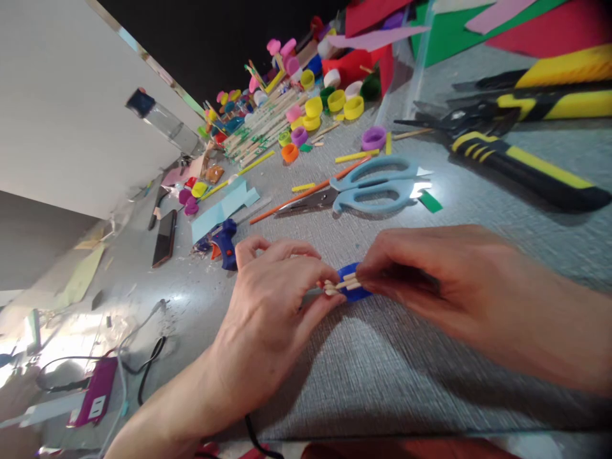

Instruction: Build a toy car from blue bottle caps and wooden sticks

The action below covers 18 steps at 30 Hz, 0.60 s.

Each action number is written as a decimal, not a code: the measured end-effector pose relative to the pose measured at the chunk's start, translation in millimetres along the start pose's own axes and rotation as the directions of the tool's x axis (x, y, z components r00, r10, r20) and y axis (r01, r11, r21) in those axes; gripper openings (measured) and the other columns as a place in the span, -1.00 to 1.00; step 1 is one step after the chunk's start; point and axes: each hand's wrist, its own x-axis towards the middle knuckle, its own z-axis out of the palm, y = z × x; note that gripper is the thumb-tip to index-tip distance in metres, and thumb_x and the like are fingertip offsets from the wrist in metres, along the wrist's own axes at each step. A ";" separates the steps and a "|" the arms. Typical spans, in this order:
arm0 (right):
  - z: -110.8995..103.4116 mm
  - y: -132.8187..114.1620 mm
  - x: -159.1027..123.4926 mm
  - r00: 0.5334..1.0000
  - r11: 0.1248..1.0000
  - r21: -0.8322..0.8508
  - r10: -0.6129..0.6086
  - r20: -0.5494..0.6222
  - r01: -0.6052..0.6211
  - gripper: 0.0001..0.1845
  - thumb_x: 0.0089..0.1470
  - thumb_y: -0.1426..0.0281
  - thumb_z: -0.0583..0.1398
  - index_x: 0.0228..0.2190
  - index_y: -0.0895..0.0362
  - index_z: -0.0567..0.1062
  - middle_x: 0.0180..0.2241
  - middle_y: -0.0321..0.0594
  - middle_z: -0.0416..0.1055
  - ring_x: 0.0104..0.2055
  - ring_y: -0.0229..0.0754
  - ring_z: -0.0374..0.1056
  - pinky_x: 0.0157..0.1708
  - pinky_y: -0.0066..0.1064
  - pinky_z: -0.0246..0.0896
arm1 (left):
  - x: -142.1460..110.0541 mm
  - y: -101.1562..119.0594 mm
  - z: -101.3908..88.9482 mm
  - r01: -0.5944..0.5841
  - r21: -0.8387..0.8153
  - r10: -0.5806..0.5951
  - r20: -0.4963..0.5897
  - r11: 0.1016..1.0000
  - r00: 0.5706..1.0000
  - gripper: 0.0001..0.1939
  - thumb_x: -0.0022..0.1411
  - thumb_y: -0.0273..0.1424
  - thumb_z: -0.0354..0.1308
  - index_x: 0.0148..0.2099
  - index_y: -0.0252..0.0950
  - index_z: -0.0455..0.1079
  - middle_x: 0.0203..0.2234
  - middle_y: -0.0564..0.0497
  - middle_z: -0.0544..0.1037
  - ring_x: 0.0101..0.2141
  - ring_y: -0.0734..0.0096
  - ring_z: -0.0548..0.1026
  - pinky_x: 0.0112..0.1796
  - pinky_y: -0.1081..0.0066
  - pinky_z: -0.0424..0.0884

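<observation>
My left hand [272, 306] is closed in a pinch on the near ends of a few short pale wooden sticks [329, 288]. My right hand [430, 274] pinches more short wooden sticks [351, 280] from the other side, its fingertips close to those of the left. Behind and under the sticks shows a flat blue round piece [354, 294], partly covered by the fingers; whether it is held or lies on the table I cannot tell. Just left of my left hand is a blue hot glue gun [224, 242]. Light-blue-handled scissors [375, 186] lie beyond both hands.
Black-and-yellow pliers [521, 166] and a yellow cutter [564, 67] lie at the right. Several coloured bottle caps [354, 107] and paper-straw sticks [262, 124] fill the back. A phone [165, 238], clear bottle [162, 121] and purple power strip [95, 392] with cables are leftward.
</observation>
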 end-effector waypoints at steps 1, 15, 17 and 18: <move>0.4 0.8 -0.2 1.000 1.000 0.001 -0.010 -0.007 0.010 -0.83 0.21 0.46 0.13 -0.39 0.09 0.50 -0.48 -0.30 0.44 -0.49 -0.21 0.31 -0.49 -0.35 0.10 | 0.0 -0.3 0.2 -0.001 -0.001 0.001 -0.002 1.000 1.000 -0.95 0.30 -0.37 0.30 -0.20 -0.19 0.49 -0.25 0.09 0.65 -0.12 0.26 0.56 -0.02 0.15 0.12; 1.5 2.2 -1.6 0.999 0.999 -0.018 -0.044 -0.020 0.044 -0.84 0.24 0.46 0.13 -0.38 0.11 0.49 -0.48 -0.31 0.43 -0.48 -0.22 0.30 -0.47 -0.34 0.09 | -0.4 -0.5 0.7 -0.019 0.008 0.019 0.007 1.000 1.000 -0.94 0.31 -0.37 0.29 -0.19 -0.22 0.48 -0.26 0.06 0.66 -0.11 0.24 0.56 -0.02 0.12 0.12; 1.7 2.4 -1.8 0.999 0.999 -0.018 -0.046 -0.024 0.045 -0.83 0.25 0.45 0.13 -0.38 0.10 0.49 -0.48 -0.32 0.43 -0.48 -0.22 0.30 -0.47 -0.34 0.08 | -0.2 -0.7 1.0 -0.017 0.005 0.017 0.005 1.000 1.000 -0.93 0.30 -0.37 0.29 -0.19 -0.22 0.48 -0.26 0.07 0.66 -0.12 0.25 0.56 -0.01 0.12 0.12; 1.9 2.5 -1.9 0.998 0.999 -0.018 -0.046 -0.030 0.046 -0.83 0.25 0.45 0.13 -0.38 0.10 0.49 -0.48 -0.32 0.43 -0.48 -0.22 0.30 -0.48 -0.34 0.07 | -0.2 -0.7 1.0 -0.015 0.002 0.015 0.003 1.000 1.000 -0.93 0.30 -0.37 0.30 -0.19 -0.22 0.48 -0.26 0.07 0.66 -0.11 0.25 0.56 -0.02 0.12 0.12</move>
